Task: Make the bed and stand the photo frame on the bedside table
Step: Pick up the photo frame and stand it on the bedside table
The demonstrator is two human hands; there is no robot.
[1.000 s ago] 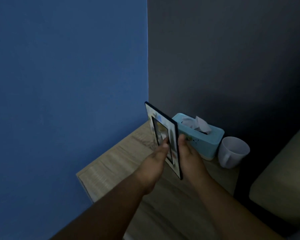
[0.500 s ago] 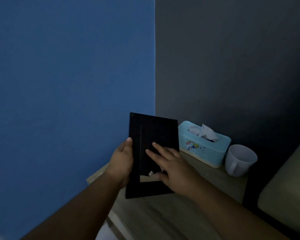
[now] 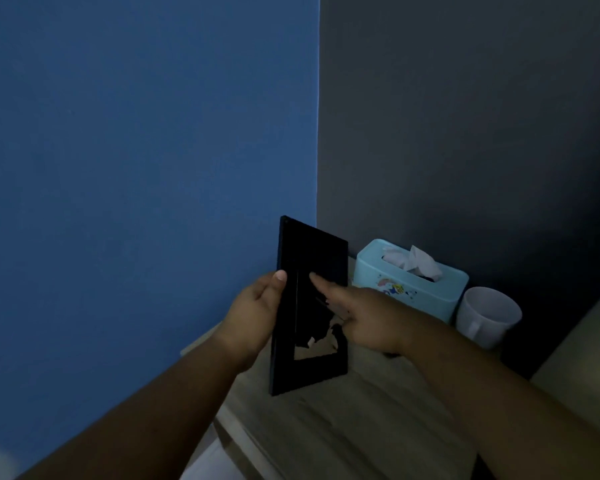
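Note:
I hold the black photo frame (image 3: 312, 265) upright over the wooden bedside table (image 3: 343, 420), its dark back facing me. My left hand (image 3: 253, 313) grips its left edge, thumb on the back. My right hand (image 3: 364, 313) is on the back, fingers at the fold-out stand (image 3: 321, 355), which is swung out from the back panel so the table shows through the gap. The picture side is hidden from me.
A light blue tissue box (image 3: 413, 282) stands at the back of the table against the grey wall, with a white mug (image 3: 485, 317) to its right. The blue wall runs along the left. A pale bed edge (image 3: 579, 362) shows at the right.
The frame was turned from picture side toward me to back side toward me. My right hand moved onto the back and has pulled the stand out from it.

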